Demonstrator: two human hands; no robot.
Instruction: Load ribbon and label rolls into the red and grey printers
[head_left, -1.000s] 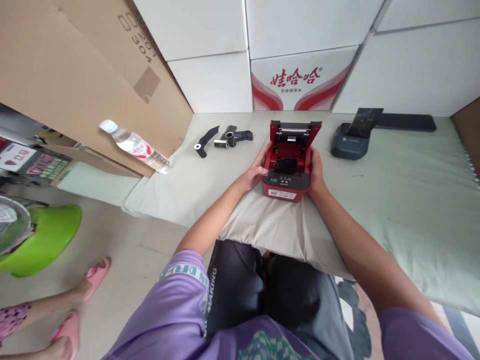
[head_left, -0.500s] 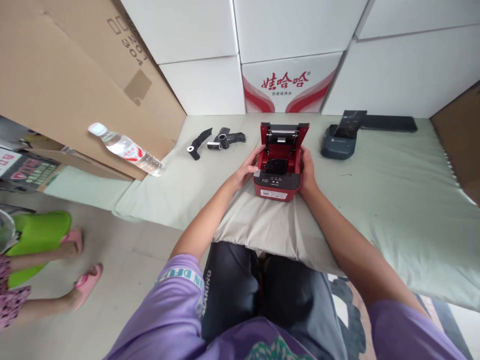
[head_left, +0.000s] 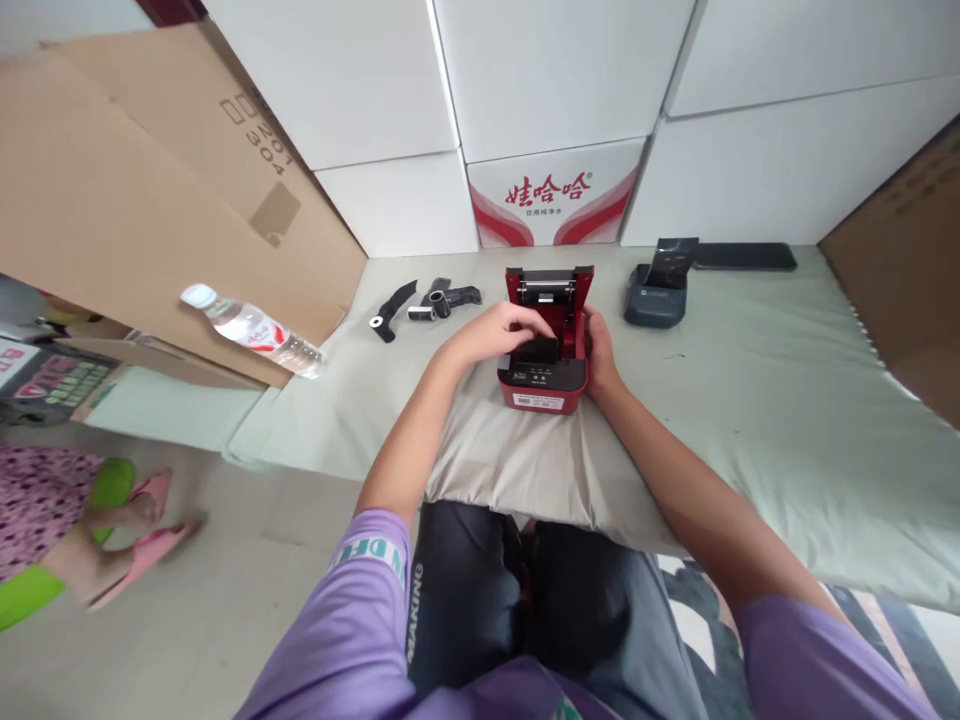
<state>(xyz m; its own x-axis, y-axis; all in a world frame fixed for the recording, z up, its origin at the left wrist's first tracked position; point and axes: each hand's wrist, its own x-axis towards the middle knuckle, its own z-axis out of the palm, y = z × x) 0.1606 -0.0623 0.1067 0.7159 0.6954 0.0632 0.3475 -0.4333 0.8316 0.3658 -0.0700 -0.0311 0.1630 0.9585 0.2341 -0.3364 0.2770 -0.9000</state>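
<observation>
A small red and black label printer (head_left: 541,400) sits near the front edge of the covered surface, its lid (head_left: 550,290) raised. My right hand (head_left: 601,352) is wrapped round the printer's right side. Over the left side of the compartment reaches my left hand (head_left: 501,330), its bent fingers closed at a black roll (head_left: 538,350) inside. The fingertips partly cover that roll. Left of the printer lie several small pieces: a curled black strip with a white core (head_left: 386,315), a short roll (head_left: 421,313) and a black ring-shaped roll (head_left: 439,303).
A dark handheld printer (head_left: 656,298) with a black strip standing out of it is at the right, by a black phone-like slab (head_left: 744,257). A water bottle (head_left: 253,332) leans at the left by a cardboard box (head_left: 187,170). White boxes (head_left: 547,75) line the back. Another person's feet (head_left: 146,530) show lower left.
My left hand has left the printer's left side and moved up over its compartment to the black roll. The right hand stays on the printer. The camera view has shifted; the other person's legs moved.
</observation>
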